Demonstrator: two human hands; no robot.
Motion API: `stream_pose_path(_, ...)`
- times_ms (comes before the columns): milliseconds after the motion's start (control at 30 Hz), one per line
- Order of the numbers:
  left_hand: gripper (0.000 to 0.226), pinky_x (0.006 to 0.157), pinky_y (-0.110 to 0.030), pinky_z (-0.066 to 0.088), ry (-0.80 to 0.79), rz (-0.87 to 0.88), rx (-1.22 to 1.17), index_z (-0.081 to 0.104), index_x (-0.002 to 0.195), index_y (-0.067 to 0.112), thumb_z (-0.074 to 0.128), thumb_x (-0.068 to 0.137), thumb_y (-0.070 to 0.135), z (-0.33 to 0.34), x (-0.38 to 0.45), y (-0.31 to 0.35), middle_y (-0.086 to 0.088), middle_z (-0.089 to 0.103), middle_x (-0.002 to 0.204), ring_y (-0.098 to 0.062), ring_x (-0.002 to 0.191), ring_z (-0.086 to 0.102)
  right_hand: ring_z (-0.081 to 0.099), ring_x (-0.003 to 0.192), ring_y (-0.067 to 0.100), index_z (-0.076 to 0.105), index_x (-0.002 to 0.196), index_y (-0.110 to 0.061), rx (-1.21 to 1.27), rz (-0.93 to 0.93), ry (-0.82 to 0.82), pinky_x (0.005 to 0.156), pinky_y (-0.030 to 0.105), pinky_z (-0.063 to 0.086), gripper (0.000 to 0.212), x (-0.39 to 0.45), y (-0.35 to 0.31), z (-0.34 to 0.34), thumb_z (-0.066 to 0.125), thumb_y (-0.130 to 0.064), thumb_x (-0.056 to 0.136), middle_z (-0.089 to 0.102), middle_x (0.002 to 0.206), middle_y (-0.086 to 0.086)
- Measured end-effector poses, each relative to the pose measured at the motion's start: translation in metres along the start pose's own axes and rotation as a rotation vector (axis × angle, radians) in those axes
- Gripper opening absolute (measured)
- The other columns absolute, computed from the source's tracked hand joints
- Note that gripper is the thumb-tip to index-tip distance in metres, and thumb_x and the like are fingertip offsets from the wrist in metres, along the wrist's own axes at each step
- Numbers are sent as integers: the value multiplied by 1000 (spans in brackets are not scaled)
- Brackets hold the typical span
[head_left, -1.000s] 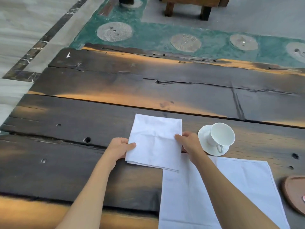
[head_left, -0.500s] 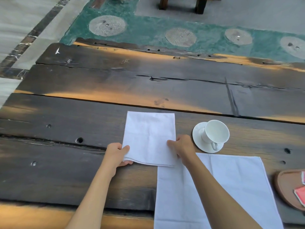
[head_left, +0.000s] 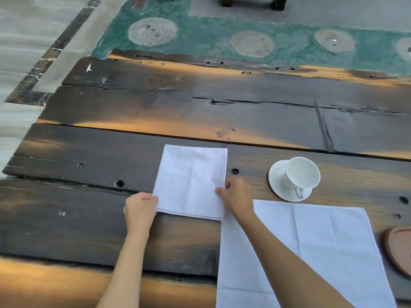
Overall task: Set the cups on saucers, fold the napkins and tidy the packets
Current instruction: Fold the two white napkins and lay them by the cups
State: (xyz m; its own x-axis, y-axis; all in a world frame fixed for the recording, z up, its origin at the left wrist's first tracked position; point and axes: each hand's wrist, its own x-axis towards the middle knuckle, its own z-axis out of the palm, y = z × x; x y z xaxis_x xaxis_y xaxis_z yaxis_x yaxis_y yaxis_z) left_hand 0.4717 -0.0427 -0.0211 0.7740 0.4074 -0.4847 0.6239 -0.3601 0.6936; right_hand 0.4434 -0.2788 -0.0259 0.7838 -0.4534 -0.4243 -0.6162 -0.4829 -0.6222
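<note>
Fingers of the left hand (head_left: 140, 207) curl round the near left corner of the folded napkin (head_left: 191, 181), thumb on top, so that grip is clamped on the cloth. The right hand (head_left: 236, 196) pinches the napkin's right edge close to its near corner, knuckles up, its grip likewise closed on the cloth. Both forearms reach in from the near side, the right one crossing over the unfolded napkin (head_left: 322, 247).

The folded napkin lies flat on the dark plank table (head_left: 89, 218), its near right corner just meeting the far left corner of the unfolded napkin, which runs off the near table edge. To the right, apart from both hands, the cup (head_left: 300, 174) sits tilted on its saucer (head_left: 277, 181), handle toward the person. A round wooden tray (head_left: 398, 250) shows at the right border. Bare planks stretch left and beyond the folded napkin.

Compared with a second ago, the folded napkin is squared to the planks instead of skewed, and the left hand has moved from its left edge to the near corner.
</note>
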Motion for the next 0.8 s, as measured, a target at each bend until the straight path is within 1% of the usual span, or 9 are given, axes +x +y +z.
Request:
stream_pose_path(100, 15, 60, -34, 48, 86, 21, 2, 70, 72, 15, 65, 86, 14, -4, -3, -3, 0, 70, 70, -29, 80, 62, 45, 59, 20, 45, 64, -13, -15, -24, -14, 54, 30, 35, 33, 0, -5, 5, 72, -22, 82, 49, 64, 2)
stream_pose_path(233, 10, 71, -42, 56, 99, 71, 21, 74, 83, 15, 65, 89, 16, -4, -7, -7, 4, 71, 74, -30, 99, 63, 45, 58, 19, 42, 61, -15, -46, -58, -1, 52, 28, 33, 37, 1, -2, 7, 68, -26, 86, 47, 61, -1)
stream_pose_path(367, 9, 79, -46, 57, 115, 90, 43, 71, 80, 16, 66, 88, 17, -6, -8, -10, 3, 72, 78, -32, 105, 62, 48, 55, 17, 44, 59, -17, -90, -91, -3, 48, 27, 30, 37, -1, 1, 4, 69, -25, 85, 50, 58, -3)
stream_pose_path(467, 9, 83, -48, 57, 108, 93, 57, 69, 79, 18, 67, 88, 17, -6, -7, -11, 3, 71, 79, -33, 108, 61, 52, 59, 18, 55, 66, -9, -67, -116, -18, 52, 31, 36, 29, -2, 3, 3, 69, -25, 86, 60, 65, 3)
stream_pose_path(533, 7, 85, -48, 57, 98, 99, 76, 69, 81, 17, 66, 88, 17, -5, -6, -12, 3, 70, 79, -33, 108, 60, 54, 62, 19, 62, 73, -3, -27, -153, -14, 54, 30, 38, 28, -5, 6, -1, 65, -23, 92, 64, 68, 6)
stream_pose_path(667, 5, 87, -48, 54, 100, 119, 94, 68, 85, 15, 66, 89, 17, -3, -7, -17, 2, 68, 79, -29, 108, 54, 54, 61, 16, 62, 76, -3, 65, -189, 30, 56, 31, 42, 27, -20, 28, -27, 57, -19, 96, 64, 70, 8)
stream_pose_path(700, 6, 88, -48, 53, 109, 124, 91, 68, 89, 13, 66, 90, 18, -3, -7, -18, 0, 69, 81, -28, 107, 52, 55, 58, 14, 63, 76, -6, 101, -180, 27, 56, 28, 43, 25, -27, 38, -38, 58, -20, 96, 64, 69, 6)
stream_pose_path(767, 18, 90, -47, 50, 147, 130, 79, 69, 103, 9, 68, 90, 22, -3, -10, -20, -6, 69, 93, -25, 102, 49, 55, 49, 8, 64, 75, -11, 199, -142, 26, 51, 18, 43, 22, -43, 64, -63, 60, -19, 95, 64, 67, 3)
stream_pose_path(800, 24, 91, -47, 50, 172, 128, 71, 67, 109, 8, 68, 90, 23, -4, -12, -22, -10, 68, 100, -25, 101, 50, 56, 47, 8, 65, 75, -12, 246, -111, 41, 48, 16, 43, 21, -52, 78, -77, 60, -17, 95, 65, 68, 5)
